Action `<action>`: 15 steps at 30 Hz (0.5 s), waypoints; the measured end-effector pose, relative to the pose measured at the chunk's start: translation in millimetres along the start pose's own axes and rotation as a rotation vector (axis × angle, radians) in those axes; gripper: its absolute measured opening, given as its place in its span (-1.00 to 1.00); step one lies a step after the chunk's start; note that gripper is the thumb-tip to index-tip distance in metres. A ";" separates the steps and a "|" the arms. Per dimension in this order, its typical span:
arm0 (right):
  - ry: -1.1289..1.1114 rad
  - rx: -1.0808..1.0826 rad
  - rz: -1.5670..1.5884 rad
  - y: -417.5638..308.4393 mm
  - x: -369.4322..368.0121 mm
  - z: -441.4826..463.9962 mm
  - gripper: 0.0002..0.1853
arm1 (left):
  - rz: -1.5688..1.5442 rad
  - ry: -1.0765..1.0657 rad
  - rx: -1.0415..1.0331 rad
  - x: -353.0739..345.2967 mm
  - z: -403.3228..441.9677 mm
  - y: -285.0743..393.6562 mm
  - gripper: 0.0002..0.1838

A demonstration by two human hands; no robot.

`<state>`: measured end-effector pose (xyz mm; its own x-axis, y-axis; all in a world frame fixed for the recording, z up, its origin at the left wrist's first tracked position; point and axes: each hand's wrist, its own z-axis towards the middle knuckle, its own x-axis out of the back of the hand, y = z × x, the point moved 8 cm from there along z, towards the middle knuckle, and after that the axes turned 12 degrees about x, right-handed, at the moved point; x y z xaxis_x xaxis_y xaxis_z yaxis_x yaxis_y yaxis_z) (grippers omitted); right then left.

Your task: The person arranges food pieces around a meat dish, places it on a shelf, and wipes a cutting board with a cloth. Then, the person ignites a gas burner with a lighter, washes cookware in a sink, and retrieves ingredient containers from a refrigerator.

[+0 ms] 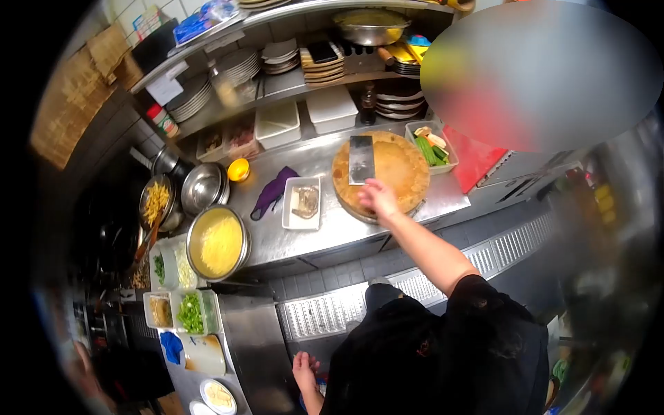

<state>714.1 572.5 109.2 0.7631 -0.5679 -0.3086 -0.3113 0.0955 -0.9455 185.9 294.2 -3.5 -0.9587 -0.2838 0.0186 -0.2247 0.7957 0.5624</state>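
Observation:
My right hand (379,198) reaches over the near side of a round wooden chopping block (401,162). Its fingers are curled at the near end of a cleaver (361,158), whose wide blade lies flat on the wood; the handle is hidden by the hand. Low beside my body hangs my left hand (305,370), fingers loosely bent and apart, with nothing visible in it. Left of the block stands a white rectangular dish (291,219) holding greyish raw pieces that look like shrimp (305,202). Past the block's right side is a clear tub of cut vegetables (434,149).
Left of the dish lie a purple cloth (274,191), an orange bowl (238,169) and a metal bowl of yellow food (220,245). Tubs of chopped greens (190,312) line the left counter. Stacked plates (240,68) fill the shelf. A blurred arm (90,373) shows at lower left.

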 end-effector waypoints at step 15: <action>0.138 0.067 -0.579 -1.1 168.4 379.6 -0.47 | 0.080 0.022 0.017 -215.4 63.5 72.0 -0.53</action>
<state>1058.0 787.1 18.9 0.7157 -0.6435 0.2713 0.1729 -0.2131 -0.9616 365.1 446.6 -19.5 -0.9696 -0.2309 0.0810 -0.1510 0.8249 0.5447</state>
